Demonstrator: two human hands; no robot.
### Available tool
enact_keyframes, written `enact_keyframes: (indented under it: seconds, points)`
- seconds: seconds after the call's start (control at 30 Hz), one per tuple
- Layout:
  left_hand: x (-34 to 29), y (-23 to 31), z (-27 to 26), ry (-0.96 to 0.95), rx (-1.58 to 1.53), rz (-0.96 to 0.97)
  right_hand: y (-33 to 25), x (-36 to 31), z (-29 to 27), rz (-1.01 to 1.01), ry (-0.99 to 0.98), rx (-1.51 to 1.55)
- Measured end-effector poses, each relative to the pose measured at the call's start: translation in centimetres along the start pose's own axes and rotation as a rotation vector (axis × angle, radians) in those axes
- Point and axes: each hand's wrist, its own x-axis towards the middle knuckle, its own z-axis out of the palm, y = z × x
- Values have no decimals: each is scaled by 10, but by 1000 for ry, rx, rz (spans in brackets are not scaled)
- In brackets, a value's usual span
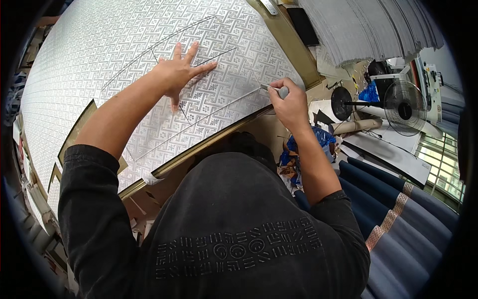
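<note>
My left hand (180, 74) lies with fingers spread on a silver-white sheet (239, 35) printed with a geometric lattice pattern. My right hand (290, 103) is closed around a short grey hand tool (283, 92) with a rounded end; its kind is hard to make out. The tool's tip meets the sheet at the upper right end of a long pale straight line (214, 113). Thin dark lines (159, 47) mark the sheet around my left hand. Along its near side, the sheet's edge lies by a gold-coloured table edge (209, 141).
A gold-brown strip (291, 45) borders the sheet at the right, beside a stack of grey layered material (368, 30). Farther right stand a black fan (406, 108), rolled tubes (356, 126) and blue plastic (323, 137). Blue-grey curtains (398, 219) hang at the lower right.
</note>
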Motion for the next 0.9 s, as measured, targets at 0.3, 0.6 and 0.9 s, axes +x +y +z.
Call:
enact_keyframes:
  seconds: [0.3,0.6,0.9]
  points:
    - [-1,-3,-4,-5,-14,-8,-7,7,3,6,-4,-44]
    - [-2,-3,-8,-51,20,19,7,55,61,-247,166,169]
    - [-3,-10,-12,-62,-22,55,-53,193,129,-180,153,70]
